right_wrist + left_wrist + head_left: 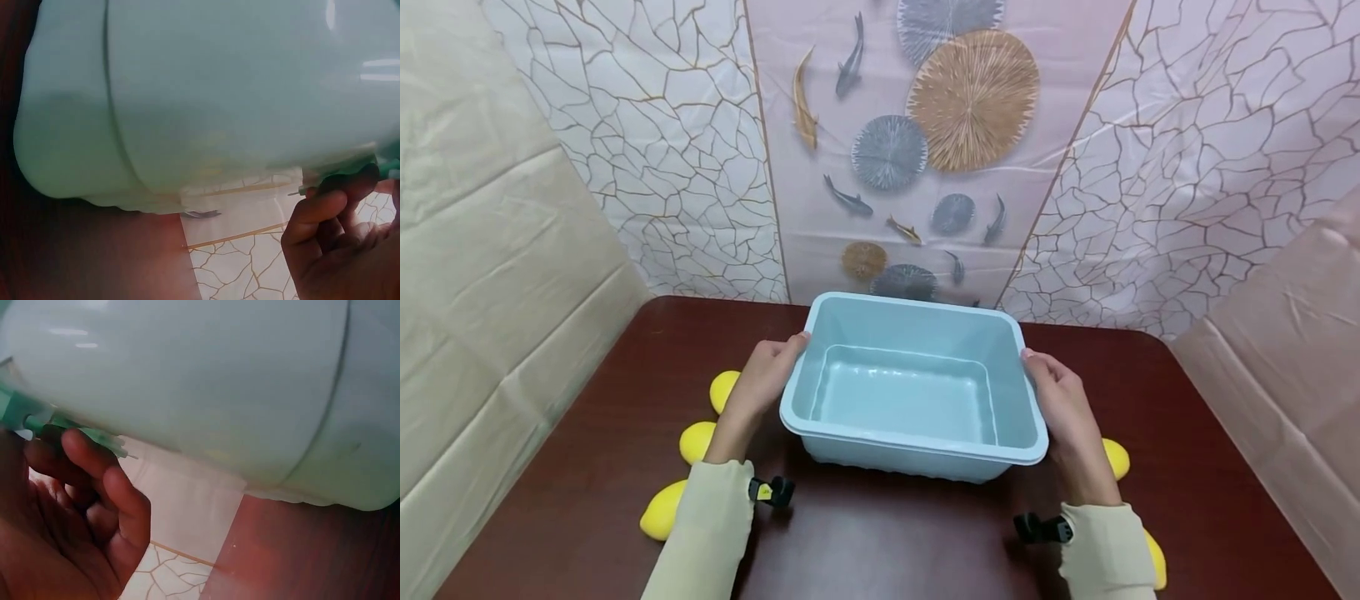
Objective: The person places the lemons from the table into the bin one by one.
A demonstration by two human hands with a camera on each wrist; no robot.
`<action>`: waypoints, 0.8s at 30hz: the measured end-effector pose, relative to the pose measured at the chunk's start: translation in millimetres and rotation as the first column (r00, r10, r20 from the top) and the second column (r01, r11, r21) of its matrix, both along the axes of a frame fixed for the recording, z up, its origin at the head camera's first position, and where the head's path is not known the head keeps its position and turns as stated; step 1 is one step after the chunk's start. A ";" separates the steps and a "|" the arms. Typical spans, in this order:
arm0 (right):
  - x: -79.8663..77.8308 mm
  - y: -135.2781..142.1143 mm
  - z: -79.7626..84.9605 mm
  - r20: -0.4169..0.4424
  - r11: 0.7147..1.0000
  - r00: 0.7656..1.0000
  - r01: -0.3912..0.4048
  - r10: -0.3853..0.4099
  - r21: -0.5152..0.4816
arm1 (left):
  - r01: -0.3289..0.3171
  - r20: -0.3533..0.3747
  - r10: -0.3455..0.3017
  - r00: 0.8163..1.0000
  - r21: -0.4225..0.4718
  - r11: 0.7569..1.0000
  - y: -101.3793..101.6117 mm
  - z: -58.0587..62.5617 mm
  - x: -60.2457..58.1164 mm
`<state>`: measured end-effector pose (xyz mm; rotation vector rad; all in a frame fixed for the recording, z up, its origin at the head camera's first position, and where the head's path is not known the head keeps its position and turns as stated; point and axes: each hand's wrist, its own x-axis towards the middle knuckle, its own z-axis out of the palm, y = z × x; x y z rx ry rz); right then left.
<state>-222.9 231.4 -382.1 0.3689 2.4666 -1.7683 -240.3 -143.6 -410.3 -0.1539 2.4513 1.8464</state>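
A light blue rectangular plastic basin (904, 392) is held by both hands over the middle of the table, its inside facing up and bare. On its left short side, my left hand (765, 375) grips the rim, thumb on top. My right hand (1060, 392) grips the rim of the opposite side in the same way. Seen from the left wrist, curled fingers (122, 494) hook under the rim beside the smooth outer wall (187, 381). The right wrist view likewise has curled fingers (319, 209) beneath the rim.
Left of the left arm lie three yellow lemons, the nearest lemon (662, 510) partly behind the sleeve. Two more, including one lemon (1116, 458), peek out beside the right forearm. The dark red table (880, 542) ends at a patterned cloth backdrop (692, 150).
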 end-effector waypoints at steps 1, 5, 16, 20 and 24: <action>-0.9 0.2 0.0 0.000 1.000 1.000 -0.001 0.001 0.000 | -0.004 -0.002 0.004 1.000 -0.002 1.000 -0.3 0.7 -0.1; -2.2 1.3 -2.4 -0.008 1.000 1.000 -0.011 0.011 -0.027 | -0.008 -0.036 0.008 0.999 0.008 1.000 -0.2 0.5 -0.4; 0.2 -1.7 -15.2 -0.035 0.995 0.999 0.022 -0.025 -0.097 | 0.116 -0.061 -0.112 0.992 0.056 0.992 -2.3 -4.8 0.7; -2.7 -1.8 -9.6 -0.042 0.999 0.999 -0.027 0.025 -0.041 | 0.135 -0.076 -0.130 0.989 0.054 0.989 -4.5 -1.6 -1.7; -5.4 -1.2 -3.8 -0.031 0.998 0.998 -0.062 0.062 -0.003 | 0.135 -0.079 -0.131 0.988 0.053 0.989 -6.1 1.4 -2.7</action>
